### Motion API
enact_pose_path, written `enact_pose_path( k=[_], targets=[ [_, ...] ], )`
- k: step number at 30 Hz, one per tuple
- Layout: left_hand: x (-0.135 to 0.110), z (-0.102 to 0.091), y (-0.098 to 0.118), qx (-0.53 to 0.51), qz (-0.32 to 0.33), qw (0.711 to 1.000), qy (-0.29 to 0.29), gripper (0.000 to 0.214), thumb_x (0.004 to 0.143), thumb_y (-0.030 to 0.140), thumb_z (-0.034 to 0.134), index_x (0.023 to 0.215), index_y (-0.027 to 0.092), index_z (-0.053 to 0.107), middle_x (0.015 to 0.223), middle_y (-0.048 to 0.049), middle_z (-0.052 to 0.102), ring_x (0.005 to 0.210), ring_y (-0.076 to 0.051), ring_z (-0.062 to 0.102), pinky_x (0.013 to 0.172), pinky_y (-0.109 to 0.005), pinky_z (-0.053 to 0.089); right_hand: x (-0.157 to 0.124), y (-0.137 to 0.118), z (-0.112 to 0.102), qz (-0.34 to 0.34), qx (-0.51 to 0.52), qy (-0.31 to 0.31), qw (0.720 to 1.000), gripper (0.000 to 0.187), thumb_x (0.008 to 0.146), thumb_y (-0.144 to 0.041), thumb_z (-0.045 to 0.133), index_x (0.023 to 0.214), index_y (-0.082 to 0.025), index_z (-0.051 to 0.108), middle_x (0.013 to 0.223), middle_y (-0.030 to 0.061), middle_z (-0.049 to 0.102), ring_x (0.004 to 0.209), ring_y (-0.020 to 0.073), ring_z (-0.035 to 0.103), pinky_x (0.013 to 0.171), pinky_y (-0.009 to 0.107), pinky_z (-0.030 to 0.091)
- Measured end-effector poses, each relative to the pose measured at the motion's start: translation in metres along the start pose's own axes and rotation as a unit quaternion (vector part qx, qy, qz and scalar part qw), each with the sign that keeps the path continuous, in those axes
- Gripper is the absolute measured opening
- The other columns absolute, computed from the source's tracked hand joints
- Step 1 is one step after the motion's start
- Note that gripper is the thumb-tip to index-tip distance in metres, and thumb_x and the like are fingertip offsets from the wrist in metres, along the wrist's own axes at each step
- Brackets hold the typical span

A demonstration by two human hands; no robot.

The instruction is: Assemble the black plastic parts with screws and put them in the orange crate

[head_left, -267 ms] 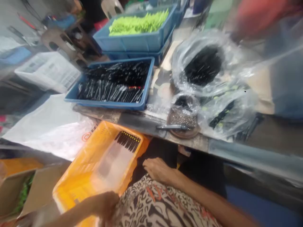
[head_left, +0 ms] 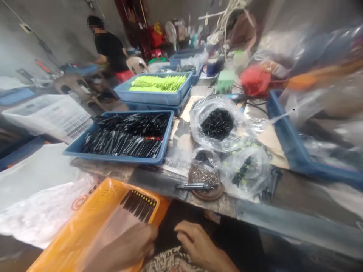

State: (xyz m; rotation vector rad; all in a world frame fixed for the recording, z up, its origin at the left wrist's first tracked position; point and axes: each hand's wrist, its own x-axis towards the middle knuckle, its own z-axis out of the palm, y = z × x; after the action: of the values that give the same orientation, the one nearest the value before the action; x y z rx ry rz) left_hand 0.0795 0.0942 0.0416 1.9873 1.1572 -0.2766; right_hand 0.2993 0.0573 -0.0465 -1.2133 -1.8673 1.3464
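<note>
My left hand [head_left: 137, 241] is blurred, its fingers curled closed over the right side of an orange crate [head_left: 82, 215]; whether anything is inside them is hidden. A row of slim black pieces with yellow ends [head_left: 138, 206] lies at the crate's far end. My right hand [head_left: 195, 240] is above my lap, fingers loosely bent and apart, with nothing seen in it. Beyond it on the table's front edge, a dark slim tool [head_left: 195, 186] rests across a round brown dish [head_left: 208, 194] of small metal parts.
A blue tray [head_left: 119, 158] of long black pieces stands at left; behind it, a blue bin [head_left: 150, 98] holds bright green pieces. Plastic bags of black parts [head_left: 217, 124] sit mid-table. Another blue bin [head_left: 286, 132] is at right. A person [head_left: 110, 49] is at back left.
The view has tilted up, showing more of the room. My left hand has moved up and right along the crate, closer to my right hand. The right hand stays over my lap.
</note>
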Motion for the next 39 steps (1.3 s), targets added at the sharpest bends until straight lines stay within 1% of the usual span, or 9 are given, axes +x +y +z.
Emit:
enact_pose_path(
  k=[3,5,7,11,16,24,27,32,39],
  targets=[
    [0.040,-0.041,0.065,-0.039,0.101,0.988,0.110,0.017,0.089,0.020,0.035,0.080,0.019,0.050,0.076,-0.0001,0.054,0.071,-0.013,0.049,0.067,-0.026,0.039,-0.014,0.011,-0.016,0.057,0.024,0.050,0.997,0.023,0.086,-0.018,0.042,0.094,-0.018,0.064,0.089,0.0034,0.065,0.085,0.0175,0.058,0.077,0.026,0.041],
    [0.068,-0.051,0.093,-0.035,0.192,0.959,0.204,0.014,0.089,0.017,0.038,0.083,0.018,0.051,0.081,-0.0021,0.055,0.077,-0.014,0.050,0.071,-0.027,0.040,-0.025,0.021,-0.019,0.106,0.052,0.071,0.990,0.025,0.086,-0.022,0.042,0.093,-0.017,0.065,0.080,0.0032,0.063,0.075,0.0173,0.058,0.069,0.026,0.042],
    [0.096,-0.049,0.104,0.012,0.207,0.934,0.290,0.011,0.087,0.014,0.042,0.083,0.017,0.052,0.083,-0.0047,0.054,0.081,-0.017,0.049,0.074,-0.032,0.042,-0.037,0.032,-0.015,0.156,0.098,0.094,0.978,0.026,0.085,-0.025,0.042,0.094,-0.016,0.064,0.071,0.0022,0.060,0.065,0.0163,0.056,0.061,0.026,0.041],
    [0.129,-0.029,0.099,0.082,0.221,0.920,0.313,0.009,0.081,0.011,0.052,0.088,0.015,0.056,0.091,-0.0084,0.054,0.089,-0.022,0.049,0.078,-0.037,0.045,-0.051,0.054,-0.005,0.203,0.188,0.149,0.949,0.029,0.081,-0.034,0.045,0.090,-0.013,0.062,0.062,0.0008,0.054,0.054,0.0141,0.051,0.053,0.025,0.039],
    [0.135,-0.016,0.096,0.129,0.229,0.912,0.315,0.012,0.079,0.013,0.055,0.091,0.015,0.058,0.093,-0.0096,0.054,0.088,-0.023,0.047,0.076,-0.039,0.045,-0.046,0.060,-0.013,0.242,0.236,0.177,0.924,0.037,0.076,-0.045,0.050,0.089,-0.012,0.061,0.062,0.0008,0.053,0.049,0.0122,0.048,0.046,0.024,0.036],
    [0.145,-0.009,0.093,0.186,0.272,0.869,0.370,0.011,0.086,0.016,0.046,0.088,0.013,0.057,0.093,-0.0130,0.058,0.086,-0.024,0.047,0.073,-0.040,0.042,-0.033,0.063,-0.011,0.255,0.247,0.139,0.925,0.032,0.073,-0.043,0.051,0.086,-0.015,0.059,0.060,-0.0002,0.052,0.048,0.0124,0.046,0.044,0.023,0.033],
    [0.147,-0.009,0.091,0.167,0.270,0.859,0.403,0.011,0.086,0.018,0.048,0.090,0.012,0.056,0.095,-0.0133,0.059,0.088,-0.025,0.048,0.076,-0.041,0.041,-0.038,0.047,-0.020,0.247,0.240,0.130,0.930,0.030,0.077,-0.041,0.051,0.090,-0.015,0.059,0.064,0.0005,0.054,0.052,0.0125,0.049,0.047,0.023,0.035],
    [0.149,-0.011,0.087,0.116,0.269,0.845,0.447,0.014,0.086,0.020,0.049,0.095,0.010,0.055,0.099,-0.0139,0.059,0.092,-0.024,0.050,0.081,-0.042,0.040,-0.043,-0.015,-0.059,0.200,0.220,0.123,0.947,0.029,0.082,-0.042,0.054,0.091,-0.016,0.063,0.068,0.0017,0.058,0.056,0.0126,0.052,0.052,0.023,0.042],
    [0.149,-0.011,0.084,0.083,0.264,0.830,0.484,0.014,0.087,0.018,0.048,0.098,0.011,0.052,0.099,-0.0136,0.059,0.094,-0.024,0.051,0.084,-0.043,0.040,0.000,-0.056,-0.099,0.138,0.270,0.356,0.884,0.044,0.083,-0.049,0.056,0.110,-0.014,0.051,0.061,-0.0013,0.057,0.038,0.0080,0.043,0.039,0.020,0.036]
  ],
)
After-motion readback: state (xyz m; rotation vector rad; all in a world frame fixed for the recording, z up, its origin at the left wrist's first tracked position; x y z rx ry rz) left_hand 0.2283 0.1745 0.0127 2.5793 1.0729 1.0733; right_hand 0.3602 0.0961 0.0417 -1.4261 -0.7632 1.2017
